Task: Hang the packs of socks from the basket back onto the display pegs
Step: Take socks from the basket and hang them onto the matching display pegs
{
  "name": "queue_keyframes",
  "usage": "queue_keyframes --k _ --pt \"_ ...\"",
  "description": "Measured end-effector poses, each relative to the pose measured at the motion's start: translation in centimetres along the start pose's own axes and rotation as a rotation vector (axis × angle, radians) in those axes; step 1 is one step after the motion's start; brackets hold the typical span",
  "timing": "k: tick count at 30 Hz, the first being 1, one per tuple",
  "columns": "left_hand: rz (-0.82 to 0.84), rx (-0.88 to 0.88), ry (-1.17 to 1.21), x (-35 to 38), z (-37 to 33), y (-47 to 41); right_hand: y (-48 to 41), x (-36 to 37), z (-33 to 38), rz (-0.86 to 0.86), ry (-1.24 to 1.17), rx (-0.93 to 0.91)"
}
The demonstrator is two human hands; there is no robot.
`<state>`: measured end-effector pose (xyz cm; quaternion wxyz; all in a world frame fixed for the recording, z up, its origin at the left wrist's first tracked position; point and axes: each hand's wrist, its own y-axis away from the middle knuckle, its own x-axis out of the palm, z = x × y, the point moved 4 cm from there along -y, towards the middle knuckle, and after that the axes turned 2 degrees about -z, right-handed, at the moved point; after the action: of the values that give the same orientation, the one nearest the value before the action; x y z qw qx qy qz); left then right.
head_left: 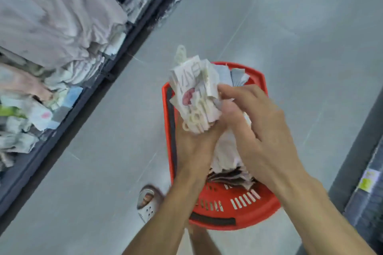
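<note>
1. At your left stands the display rack (51, 68), a dark frame crowded with pale hanging cloth and small packs in pink, blue, green and white, all blurred.
2. The floor (290, 27) is smooth grey tile with thin joints and runs down the middle of the aisle.
3. Your foot (148, 203), in a pale perforated clog, is planted just left of the basket.
4. At the far right a dark shelf unit (364, 203) rises, with a yellow label (366, 180) on its edge.
5. The red basket (238, 209) sits on the floor below your hands, with slotted walls and a black handle lying along its rim. Loose sock packs (228, 161), pale and dark, are heaped inside.
6. The bundle of sock packs (196, 97) is held above the basket's left side: white card headers, one with a red mark, and cream plastic hooks sticking out top and bottom.
7. Your left hand (194, 147) grips the bundle's lower end, fingers wrapped behind it.
8. Your right hand (259, 122) pinches the bundle's right edge between thumb and curled fingertips.
</note>
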<state>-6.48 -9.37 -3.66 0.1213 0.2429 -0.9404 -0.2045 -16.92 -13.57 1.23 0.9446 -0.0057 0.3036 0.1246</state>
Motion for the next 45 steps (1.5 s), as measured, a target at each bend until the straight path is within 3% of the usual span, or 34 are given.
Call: queue_keyframes --k 3,7,12,17,20,24,29,35,45 --pt "0.098 0.083 0.171 -1.4 -9.8 0.9 -1.9 -4.1 9.3 -0.118 0.082 -0.23" --pt "0.238 0.248 0.225 -3.9 -24.1 4.3 -2.2 -9.0 23.0 -0.202 0.071 -0.395" --pt "0.261 0.347 0.103 -8.5 -40.5 10.9 -0.1 -15.1 40.2 -0.271 0.116 -0.642" --pt "0.246 0.343 0.012 -13.7 -50.4 18.6 2.6 -19.0 53.2 -0.267 0.037 -0.797" --pt "0.237 0.321 0.041 -16.3 -53.7 23.0 4.5 -19.9 58.4 -0.202 -0.024 -0.839" --pt "0.243 0.392 0.186 -18.4 -56.5 27.4 7.6 -18.9 62.4 0.047 -0.196 -0.773" --pt "0.097 0.526 0.336 -21.5 -58.0 30.0 10.9 -15.8 66.1 0.152 -0.183 -0.723" --pt "-0.181 0.537 0.42 -26.9 -57.0 31.5 12.7 -11.5 69.0 0.218 0.01 -0.644" --pt "-0.188 0.576 0.519 -35.8 -58.8 33.4 14.3 -3.9 74.5 0.388 -0.006 -0.677"
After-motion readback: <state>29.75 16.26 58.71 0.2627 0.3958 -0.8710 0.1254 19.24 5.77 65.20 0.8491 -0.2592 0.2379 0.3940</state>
